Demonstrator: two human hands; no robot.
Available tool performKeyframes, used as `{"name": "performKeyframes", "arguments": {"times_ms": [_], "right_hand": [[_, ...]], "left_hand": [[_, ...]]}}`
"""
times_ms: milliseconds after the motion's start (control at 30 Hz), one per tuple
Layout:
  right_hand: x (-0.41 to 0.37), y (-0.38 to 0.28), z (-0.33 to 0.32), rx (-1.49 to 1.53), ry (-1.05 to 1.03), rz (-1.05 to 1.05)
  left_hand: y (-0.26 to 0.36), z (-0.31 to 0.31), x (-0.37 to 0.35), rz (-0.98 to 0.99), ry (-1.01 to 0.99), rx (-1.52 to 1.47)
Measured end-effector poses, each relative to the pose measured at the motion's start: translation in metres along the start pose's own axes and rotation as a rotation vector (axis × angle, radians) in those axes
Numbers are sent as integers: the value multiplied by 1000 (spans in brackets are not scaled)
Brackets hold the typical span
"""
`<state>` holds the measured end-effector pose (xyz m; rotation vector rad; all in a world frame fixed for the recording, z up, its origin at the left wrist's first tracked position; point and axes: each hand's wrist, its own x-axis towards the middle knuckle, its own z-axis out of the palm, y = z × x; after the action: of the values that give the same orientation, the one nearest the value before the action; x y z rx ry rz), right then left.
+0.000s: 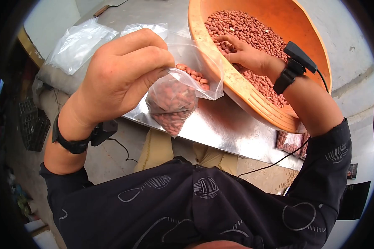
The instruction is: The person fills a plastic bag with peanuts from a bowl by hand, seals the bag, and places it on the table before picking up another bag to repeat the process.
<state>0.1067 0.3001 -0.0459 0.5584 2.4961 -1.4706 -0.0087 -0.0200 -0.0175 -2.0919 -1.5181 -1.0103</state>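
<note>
My left hand (126, 76) pinches the rim of a clear plastic bag (174, 97), which hangs with its mouth open toward the bowl. Red-skinned peanuts (170, 112) fill the lower part of this bag. On the right, a large orange bowl (253, 97) is tipped toward me and holds a big heap of loose peanuts (253, 31). My right hand (249, 56) reaches into that heap, with its fingers partly curled at the peanuts. Its fingertips are partly hidden, so any nuts in its grasp cannot be made out.
A stack of clear plastic bags (77, 45) lies at the left of the metal table (220, 137), with a knife-like tool (106, 9) behind it. Filled peanut packets (289, 142) sit near the table's right front edge. A cable (274, 162) trails from my right wrist.
</note>
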Motion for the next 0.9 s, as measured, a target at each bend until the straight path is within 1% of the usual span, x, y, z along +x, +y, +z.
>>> {"name": "performKeyframes", "arguments": {"times_ms": [33,133,233,333,433,533,633,667,767,800,900], "right_hand": [[5,1,1,-11,15,-50],[2,-9,19,-60,168,-106],[14,-7,23,-211,286,-280],[19,-11,23,-382,337,-255],[21,-15,21,-299,296,-258],[17,-21,16,-371,317,-171],[35,-2,-2,-435,350,-271],[24,-14,-3,-463,346,-231],[7,-27,-15,-212,283,-188],[0,-35,-17,-123,243,-220],[-20,-65,-10,-17,294,-327]], "left_hand": [[0,0,0,1,2,-2],[1,0,-1,-5,1,1],[2,0,-2,-1,8,-2],[3,0,-1,8,15,7],[4,0,0,11,8,16],[4,0,1,23,7,4],[3,-1,1,14,-1,18],[3,-1,0,14,-1,18],[3,-1,1,14,1,21],[2,0,0,15,3,24],[2,1,-1,16,6,43]]}}
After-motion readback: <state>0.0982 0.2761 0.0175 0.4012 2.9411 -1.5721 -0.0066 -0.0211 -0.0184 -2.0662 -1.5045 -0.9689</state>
